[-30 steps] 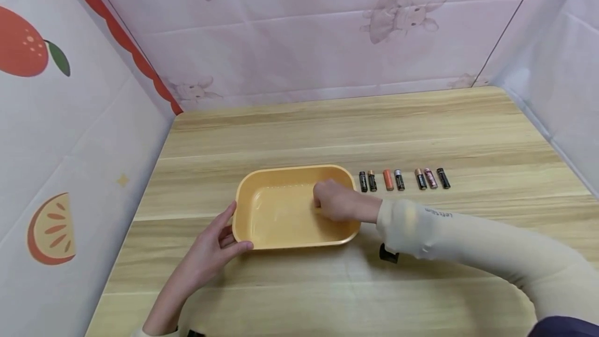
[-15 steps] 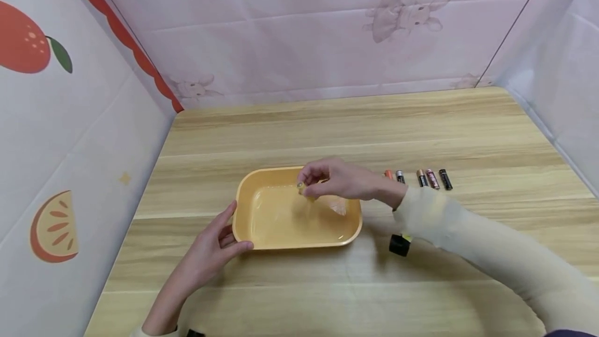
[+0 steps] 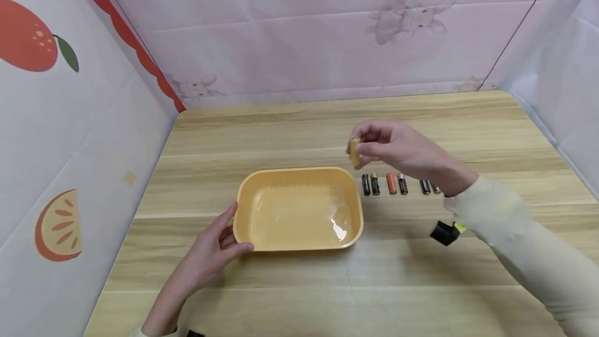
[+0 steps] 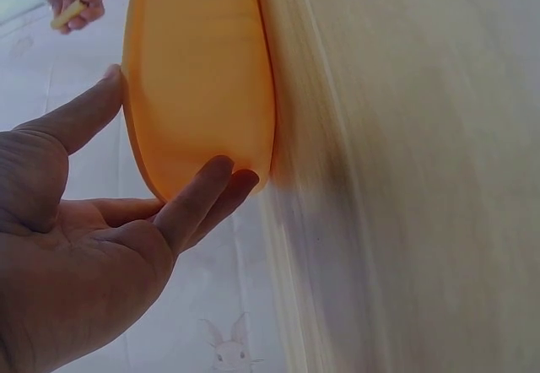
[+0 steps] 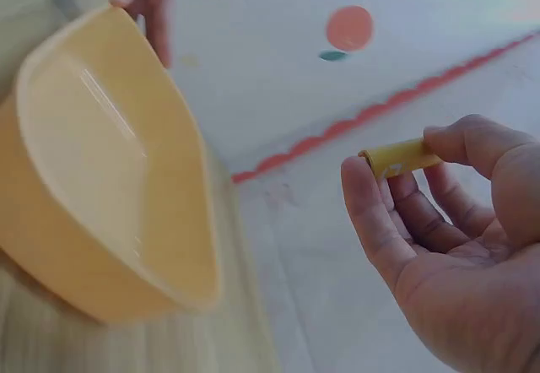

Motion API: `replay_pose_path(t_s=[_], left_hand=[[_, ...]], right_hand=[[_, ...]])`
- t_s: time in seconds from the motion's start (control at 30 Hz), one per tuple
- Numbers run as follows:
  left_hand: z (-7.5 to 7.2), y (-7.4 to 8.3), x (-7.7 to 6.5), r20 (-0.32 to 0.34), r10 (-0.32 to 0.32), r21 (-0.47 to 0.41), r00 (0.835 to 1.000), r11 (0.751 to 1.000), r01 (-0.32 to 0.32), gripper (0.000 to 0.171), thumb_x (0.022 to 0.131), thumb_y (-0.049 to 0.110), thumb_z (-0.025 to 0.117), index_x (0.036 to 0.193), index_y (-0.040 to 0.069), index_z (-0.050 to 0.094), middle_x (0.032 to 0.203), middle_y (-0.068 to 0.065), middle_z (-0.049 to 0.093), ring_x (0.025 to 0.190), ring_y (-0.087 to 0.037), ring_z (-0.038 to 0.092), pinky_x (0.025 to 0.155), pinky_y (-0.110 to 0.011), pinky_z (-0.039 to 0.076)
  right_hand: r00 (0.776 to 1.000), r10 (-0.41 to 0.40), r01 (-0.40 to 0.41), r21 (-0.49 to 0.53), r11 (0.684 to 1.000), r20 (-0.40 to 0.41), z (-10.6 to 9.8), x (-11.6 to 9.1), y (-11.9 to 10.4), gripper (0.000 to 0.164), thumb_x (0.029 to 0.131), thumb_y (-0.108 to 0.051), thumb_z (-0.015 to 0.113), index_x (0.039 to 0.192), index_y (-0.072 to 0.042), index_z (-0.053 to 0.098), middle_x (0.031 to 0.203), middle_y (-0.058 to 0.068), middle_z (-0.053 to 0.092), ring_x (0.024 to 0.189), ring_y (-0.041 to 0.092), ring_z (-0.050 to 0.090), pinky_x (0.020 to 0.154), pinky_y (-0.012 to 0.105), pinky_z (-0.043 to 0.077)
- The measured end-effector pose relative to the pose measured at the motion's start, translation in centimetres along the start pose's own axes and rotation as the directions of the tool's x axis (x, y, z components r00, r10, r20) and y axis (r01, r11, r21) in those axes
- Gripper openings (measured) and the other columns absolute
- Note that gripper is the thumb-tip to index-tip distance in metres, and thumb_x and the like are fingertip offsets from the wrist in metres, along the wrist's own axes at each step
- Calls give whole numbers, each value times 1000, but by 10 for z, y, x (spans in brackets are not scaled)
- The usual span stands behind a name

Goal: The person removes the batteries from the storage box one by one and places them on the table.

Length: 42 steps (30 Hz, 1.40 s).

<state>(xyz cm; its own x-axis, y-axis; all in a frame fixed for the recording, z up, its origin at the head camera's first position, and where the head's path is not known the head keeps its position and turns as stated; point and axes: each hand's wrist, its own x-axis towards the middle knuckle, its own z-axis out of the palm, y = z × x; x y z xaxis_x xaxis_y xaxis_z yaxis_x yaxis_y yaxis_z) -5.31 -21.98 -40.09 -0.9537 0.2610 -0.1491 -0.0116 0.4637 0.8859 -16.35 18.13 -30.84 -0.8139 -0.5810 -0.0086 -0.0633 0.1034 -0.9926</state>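
A yellow battery (image 3: pixel 355 151) is pinched between the thumb and fingers of my right hand (image 3: pixel 398 147), above the table just beyond the right back corner of a yellow plastic tub (image 3: pixel 299 247). In the right wrist view the battery (image 5: pixel 396 159) lies crosswise between thumb and fingertips. My left hand (image 3: pixel 210 251) grips the tub's left end. The left wrist view has its thumb at the rim and fingers (image 4: pixel 198 200) against the outer wall. On the table right of the tub stretches a row of batteries, among them an orange battery (image 3: pixel 391 183) and a black battery (image 3: pixel 366 184).
The batteries lie in small groups; the right hand and wrist partly cover the row's right end. A wood-grain table (image 3: pixel 290 295) carries everything. Printed cloth walls (image 3: pixel 299 51) rise behind it and at both sides.
My right hand has come up out of the tub with the yellow battery and moved right and back, over the table. My left hand and the tub stay where they were.
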Motion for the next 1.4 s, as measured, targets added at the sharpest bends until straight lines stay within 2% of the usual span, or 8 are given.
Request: replay_pose_path(t_s=[0.13, 0.33, 0.47, 0.67, 0.77, 0.93, 1.13, 1.4], left_hand=[[1, 0, 0, -1, -6, 0, 1000, 1000, 6, 98, 90, 8, 82, 163, -3, 18, 162, -29, 28, 130, -41, 57, 98, -28, 56], [1, 1, -1, -1, -12, 10, 1000, 1000, 12, 98, 90, 9, 82, 163, -2, 18, 163, -28, 27, 131, -41, 57, 98, -27, 56], [0, 1, -1, -2, -15, 23, 1000, 1000, 15, 97, 90, 10, 82, 163, -2, 18, 163, -28, 27, 131, -40, 57, 97, -27, 57], [1, 1, -2, 3, -12, 2, 1000, 1000, 12, 98, 90, 9, 82, 163, -2, 18, 163, -28, 27, 131, -40, 56, 97, -27, 57], [1, 2, -2, 4, -12, -11, 1000, 1000, 12, 98, 90, 8, 81, 163, -2, 17, 163, -28, 27, 131, -40, 56, 97, -27, 57], [0, 3, -3, 10, -17, -15, 1000, 1000, 18, 99, 91, 10, 81, 163, -1, 15, 162, -29, 28, 132, -39, 55, 97, -27, 57], [0, 3, -3, 11, -21, -28, 1000, 999, 21, 99, 90, 9, 81, 164, -1, 15, 162, -30, 28, 132, -39, 56, 97, -27, 57], [0, 3, -2, 7, -24, -27, 1000, 999, 24, 99, 90, 8, 81, 163, -2, 15, 159, -31, 33, 130, -39, 58, 95, -27, 58]], right_hand=[[996, -9, 12, 32, 999, -86, -18, -18, -5, 17, 104, -2, 60, 118, 7, 60, 110, 15, 66, 95, 23, 68, 92, 34, 61], [982, -39, 60, 109, 992, -184, -48, -45, 1, 12, 103, 5, 59, 112, 4, 66, 102, 9, 67, 90, 17, 66, 83, 28, 61], [971, -48, 94, 191, 977, -233, -69, -63, 8, 17, 103, 9, 55, 110, 2, 69, 100, 7, 68, 87, 16, 65, 80, 27, 60], [953, -45, 111, 206, 972, -299, -88, -86, 20, 20, 103, 10, 52, 105, 1, 70, 97, 4, 68, 88, 16, 62, 76, 27, 60], [937, -13, 76, 168, 983, -350, -94, -94, 24, 17, 104, 8, 54, 104, 1, 69, 96, 3, 64, 87, 17, 60, 76, 28, 60], [891, 97, -65, 85, 994, -443, -102, -106, 29, 13, 104, 1, 58, 102, -3, 70, 94, 2, 62, 84, 17, 60, 74, 28, 60], [829, 197, -253, -38, 967, -523, -112, -119, 32, 12, 105, -11, 62, 98, -12, 71, 91, -5, 61, 81, 12, 61, 69, 26, 61], [824, 268, -351, -79, 933, -499, -129, -130, 54, 9, 106, -14, 60, 102, -14, 67, 90, -6, 61, 75, 12, 64, 71, 24, 61]])
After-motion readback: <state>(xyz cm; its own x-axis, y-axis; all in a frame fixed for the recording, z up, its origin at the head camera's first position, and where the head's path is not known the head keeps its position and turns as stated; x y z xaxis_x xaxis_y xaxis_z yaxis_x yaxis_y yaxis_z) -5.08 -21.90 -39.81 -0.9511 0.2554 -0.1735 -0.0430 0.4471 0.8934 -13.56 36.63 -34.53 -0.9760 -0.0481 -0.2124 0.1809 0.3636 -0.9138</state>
